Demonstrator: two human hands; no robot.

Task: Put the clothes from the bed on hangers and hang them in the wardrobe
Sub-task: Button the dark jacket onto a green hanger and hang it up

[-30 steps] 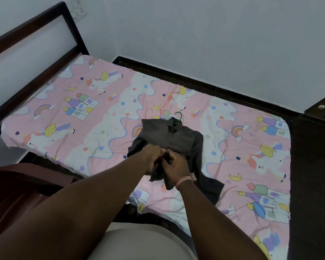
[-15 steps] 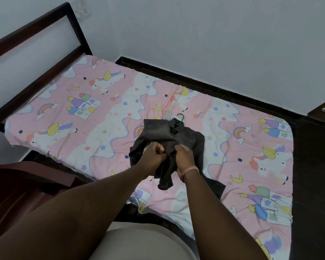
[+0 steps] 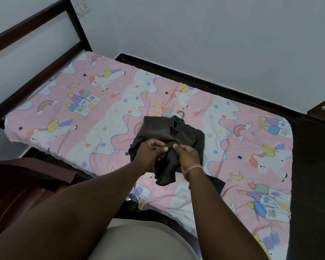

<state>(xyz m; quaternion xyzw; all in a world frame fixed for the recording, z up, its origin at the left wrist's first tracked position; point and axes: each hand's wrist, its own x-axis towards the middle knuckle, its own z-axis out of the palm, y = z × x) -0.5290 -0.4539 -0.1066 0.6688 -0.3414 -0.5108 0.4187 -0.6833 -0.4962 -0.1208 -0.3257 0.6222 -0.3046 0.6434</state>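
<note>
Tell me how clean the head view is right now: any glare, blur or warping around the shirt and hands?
Head view: soft, even light, no glare; the dark shirt loses fold detail in shadow; the left hand and right hand pinching it look sharp; the green hanger hook is small but clear; wide-angle bending curves the bed frame and wall edges.

There is a single view, worn on the head, looking steeply down and forward across the bed (image 3: 105, 113) from its near edge towards the far wall (image 3: 214, 34), close over both forearms.
</note>
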